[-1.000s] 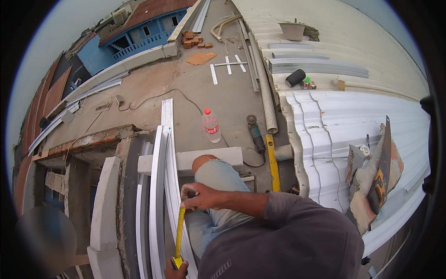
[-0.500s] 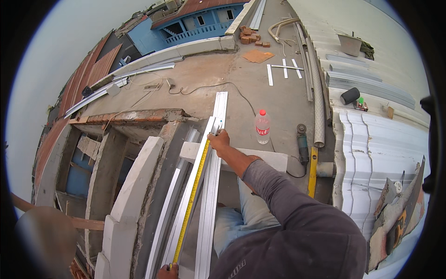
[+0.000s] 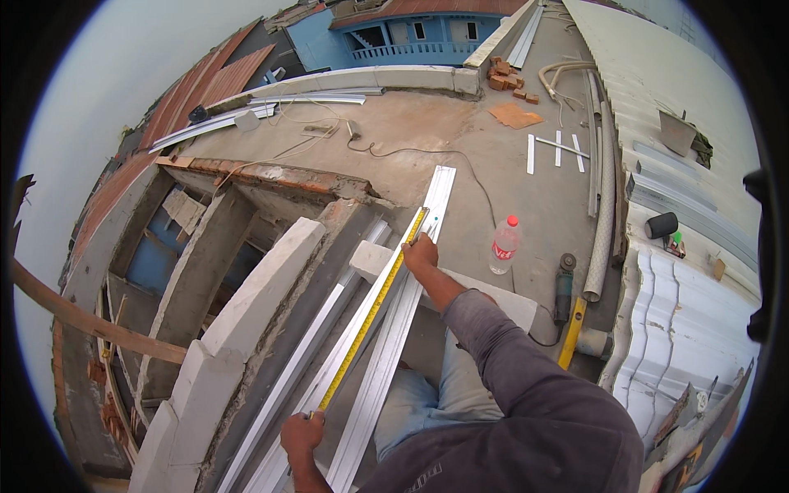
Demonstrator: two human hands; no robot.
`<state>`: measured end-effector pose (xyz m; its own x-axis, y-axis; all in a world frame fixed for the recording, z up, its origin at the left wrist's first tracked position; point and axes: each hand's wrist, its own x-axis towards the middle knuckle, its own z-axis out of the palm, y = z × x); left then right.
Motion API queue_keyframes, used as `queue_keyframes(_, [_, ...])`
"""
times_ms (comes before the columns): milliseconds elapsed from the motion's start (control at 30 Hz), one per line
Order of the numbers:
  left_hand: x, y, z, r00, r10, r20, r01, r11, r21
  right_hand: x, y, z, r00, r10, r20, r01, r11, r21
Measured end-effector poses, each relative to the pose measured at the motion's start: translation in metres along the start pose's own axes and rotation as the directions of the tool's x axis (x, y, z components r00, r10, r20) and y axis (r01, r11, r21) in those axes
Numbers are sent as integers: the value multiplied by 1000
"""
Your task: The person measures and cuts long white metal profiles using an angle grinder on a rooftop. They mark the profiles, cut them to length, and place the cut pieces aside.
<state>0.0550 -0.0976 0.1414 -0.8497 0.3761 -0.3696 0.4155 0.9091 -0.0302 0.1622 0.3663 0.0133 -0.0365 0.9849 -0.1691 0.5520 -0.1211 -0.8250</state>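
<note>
A yellow tape measure [image 3: 374, 308] is stretched along a long white metal channel [image 3: 340, 341]. Its near end is pinched in my left hand [image 3: 302, 433], whose fingers are closed. Farther up the channel, my right hand [image 3: 421, 253] is closed beside the tape, around a slim pen-like stick whose teal tip pokes out. Another long metal channel [image 3: 390, 357] lies to the right, partly under my right forearm. The channels rest across a pale block [image 3: 370, 259], which my arm partly covers.
Right of my arm stand a red-capped bottle [image 3: 505, 245], an angle grinder [image 3: 565, 287] and a yellow spirit level [image 3: 572, 333]. Beyond lie cut white strips [image 3: 558, 149] and bricks [image 3: 505, 76]. A wall edge [image 3: 238, 316] borders open pits on the left. A cable [image 3: 460, 154] crosses the floor.
The view has shifted, so the scene sits farther right and my left hand shows more fully. My right hand has slid a little off the tape, whose far end now shows.
</note>
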Motion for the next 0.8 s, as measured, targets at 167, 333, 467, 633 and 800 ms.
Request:
queue_keyframes(167, [7, -32, 18, 992, -124, -7, 124, 992, -24, -22, 12, -7, 952, -257, -168, 258, 966, -15])
queue_keyframes(333, [3, -42, 31, 982, -100, -163, 83, 991, -104, -36, -18, -42, 809, -229, 541, -106, 849, 518])
queue_keyframes(467, [3, -39, 25, 983, -157, -93, 144, 981, -129, -71, -45, -31, 550, -581, 599, 240, 798, 553])
queue_keyframes(633, [4, -35, 17, 980, -196, -32, 192, 978, -84, -99, -62, -15, 473, -358, 805, 302, 924, 233])
queue_keyframes(800, [4, -34, 18, 973, -225, -55, 217, 969, -116, -103, -69, -32, 545, -467, 696, 547, 828, 127])
